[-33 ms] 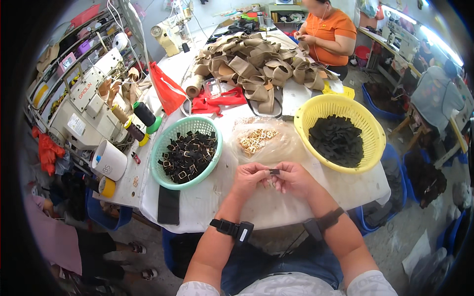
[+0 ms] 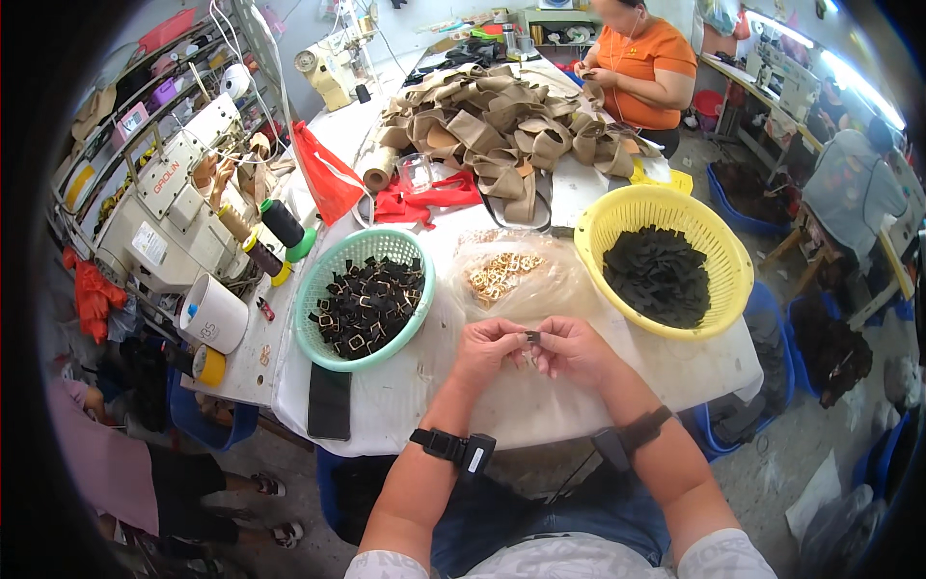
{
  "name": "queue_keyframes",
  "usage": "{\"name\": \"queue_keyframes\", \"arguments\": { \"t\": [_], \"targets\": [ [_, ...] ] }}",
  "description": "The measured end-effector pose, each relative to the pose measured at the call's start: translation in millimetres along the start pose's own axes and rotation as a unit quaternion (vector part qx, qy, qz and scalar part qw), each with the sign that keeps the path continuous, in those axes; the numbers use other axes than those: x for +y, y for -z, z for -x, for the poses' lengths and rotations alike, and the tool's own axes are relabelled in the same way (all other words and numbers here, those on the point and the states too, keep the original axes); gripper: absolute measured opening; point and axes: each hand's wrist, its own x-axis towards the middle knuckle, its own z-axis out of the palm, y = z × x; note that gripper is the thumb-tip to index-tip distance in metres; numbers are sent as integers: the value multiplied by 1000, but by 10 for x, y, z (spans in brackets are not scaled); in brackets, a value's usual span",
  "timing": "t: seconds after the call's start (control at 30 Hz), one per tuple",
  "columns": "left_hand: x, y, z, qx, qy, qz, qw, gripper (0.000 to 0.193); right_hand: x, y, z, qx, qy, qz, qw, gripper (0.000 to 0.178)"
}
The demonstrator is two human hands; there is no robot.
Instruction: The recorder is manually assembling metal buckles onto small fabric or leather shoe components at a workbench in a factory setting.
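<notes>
Close together over the near part of the table, my left hand (image 2: 490,345) and my right hand (image 2: 571,345) pinch a small black fabric strip (image 2: 532,337) between their fingertips. Whether a buckle is on the strip is too small to tell. Just beyond my hands lies a clear plastic bag (image 2: 473,249) with gold-coloured metal buckles (image 2: 502,275) in it. To the left, a mint-green basket (image 2: 302,323) holds black strips looped through gold buckles (image 2: 359,309). On the right, a yellow basket (image 2: 738,280) contains loose black strips (image 2: 656,280).
A dark phone (image 2: 329,400) lies by the green basket. Thread cones (image 2: 282,224) and a sewing machine (image 2: 174,207) stand at left. Brown fabric pieces (image 2: 482,130) are heaped at the back, beside red cloth (image 2: 424,198). A person in orange (image 2: 646,68) works at the far right.
The black strip has shifted slightly between my fingertips and less of it shows. My hands have hardly moved.
</notes>
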Motion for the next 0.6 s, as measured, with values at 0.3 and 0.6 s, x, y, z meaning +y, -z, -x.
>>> {"name": "queue_keyframes", "arguments": {
  "t": [0.3, 0.6],
  "targets": [
    [-19, -36, 6, 4, -22, -20, 1000, 8, 15, -64, 15, 76, 63, 122, 988, 8],
    [-4, -40, 12, -28, -20, -50, 998, 11, -7, -127, 52, 123, 102, 232, 960, 7]
  ]
}}
